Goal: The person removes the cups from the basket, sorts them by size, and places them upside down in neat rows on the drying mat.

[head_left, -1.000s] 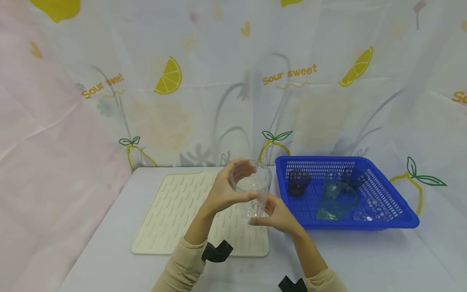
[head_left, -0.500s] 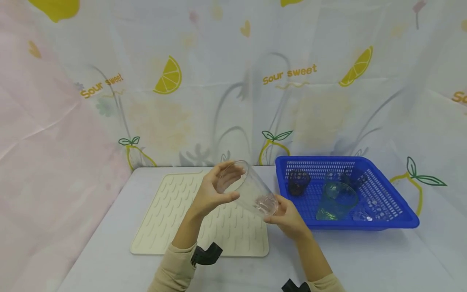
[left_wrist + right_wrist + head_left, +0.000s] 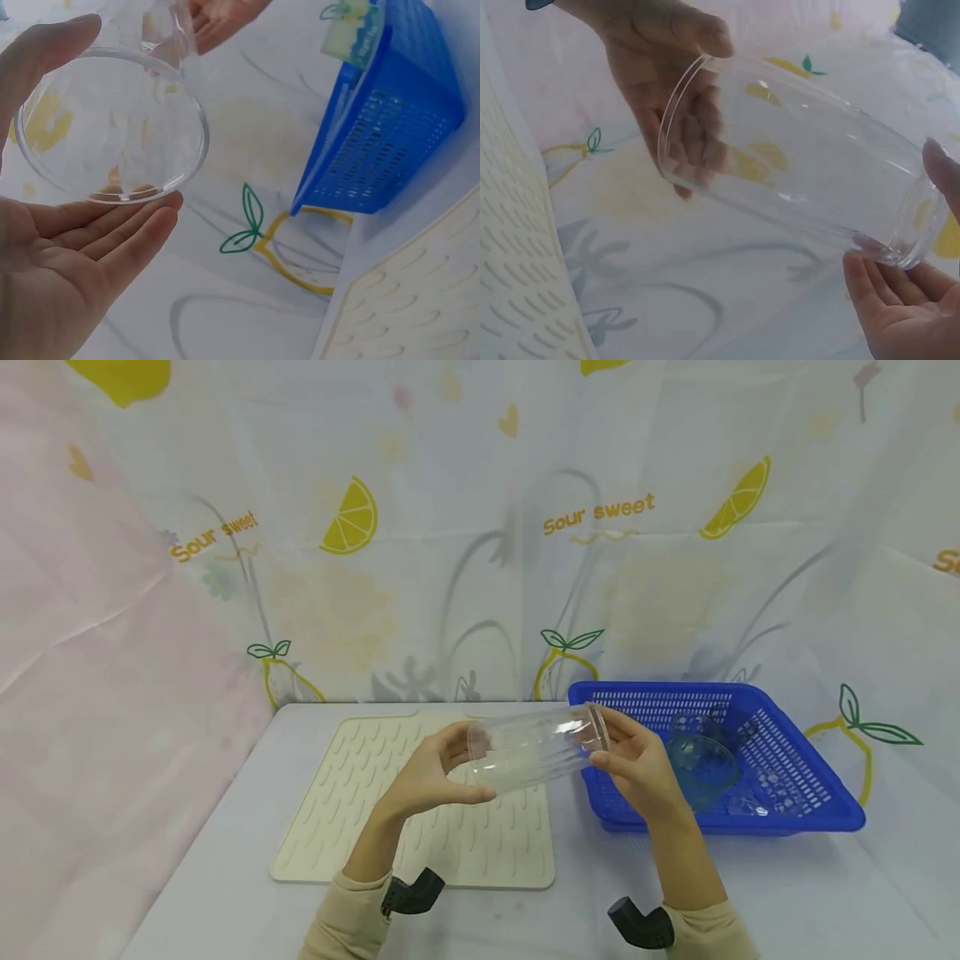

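A clear drinking glass (image 3: 536, 752) is held in the air on its side, its mouth to the left and its thick base to the right, slightly raised. My left hand (image 3: 431, 777) spans the mouth end. In the left wrist view its thumb lies at one side of the rim (image 3: 206, 142) and its fingers at the opposite side. With thumb and fingers my right hand (image 3: 641, 768) grips the base, as the right wrist view also shows beside the glass wall (image 3: 810, 172).
Below the hands lies a cream ridged drying mat (image 3: 337, 827). To the right stands a blue perforated basket (image 3: 817, 793) with a greenish glass (image 3: 705, 768) and other clear glassware inside. A patterned cloth (image 3: 450, 568) hangs behind the table (image 3: 240, 827).
The glass has turned from near upright, mouth up, to lying sideways with its mouth leftward. My right hand has moved right and up with the base; my left hand has shifted left.
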A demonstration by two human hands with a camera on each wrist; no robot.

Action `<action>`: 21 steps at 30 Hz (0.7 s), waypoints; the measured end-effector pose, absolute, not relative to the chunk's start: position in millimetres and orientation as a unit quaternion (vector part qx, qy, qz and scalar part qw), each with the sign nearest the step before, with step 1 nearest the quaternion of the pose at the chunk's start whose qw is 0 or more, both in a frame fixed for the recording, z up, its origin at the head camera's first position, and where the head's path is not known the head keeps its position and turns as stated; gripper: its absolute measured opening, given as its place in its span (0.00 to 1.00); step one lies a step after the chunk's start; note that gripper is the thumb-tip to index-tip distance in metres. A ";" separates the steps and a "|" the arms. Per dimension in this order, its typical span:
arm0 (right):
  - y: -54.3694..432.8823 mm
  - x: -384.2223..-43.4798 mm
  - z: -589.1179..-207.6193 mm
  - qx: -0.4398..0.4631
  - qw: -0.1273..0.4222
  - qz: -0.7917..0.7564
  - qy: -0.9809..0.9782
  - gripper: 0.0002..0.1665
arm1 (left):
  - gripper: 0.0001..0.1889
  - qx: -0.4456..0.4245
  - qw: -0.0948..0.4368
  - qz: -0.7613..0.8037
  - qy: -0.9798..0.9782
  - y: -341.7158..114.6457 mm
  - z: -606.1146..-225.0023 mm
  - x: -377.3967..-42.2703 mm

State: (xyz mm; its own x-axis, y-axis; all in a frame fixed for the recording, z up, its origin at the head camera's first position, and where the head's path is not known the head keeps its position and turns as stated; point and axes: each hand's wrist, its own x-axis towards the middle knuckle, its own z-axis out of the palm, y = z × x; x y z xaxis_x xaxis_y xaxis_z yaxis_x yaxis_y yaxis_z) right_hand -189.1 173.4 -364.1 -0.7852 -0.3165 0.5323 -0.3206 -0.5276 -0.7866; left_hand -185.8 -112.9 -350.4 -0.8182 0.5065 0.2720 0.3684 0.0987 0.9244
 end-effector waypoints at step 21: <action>144.8 -208.8 -299.6 0.350 0.002 0.654 -0.671 0.39 | 0.36 0.304 0.049 0.558 0.770 -84.3 -371.1 -187.8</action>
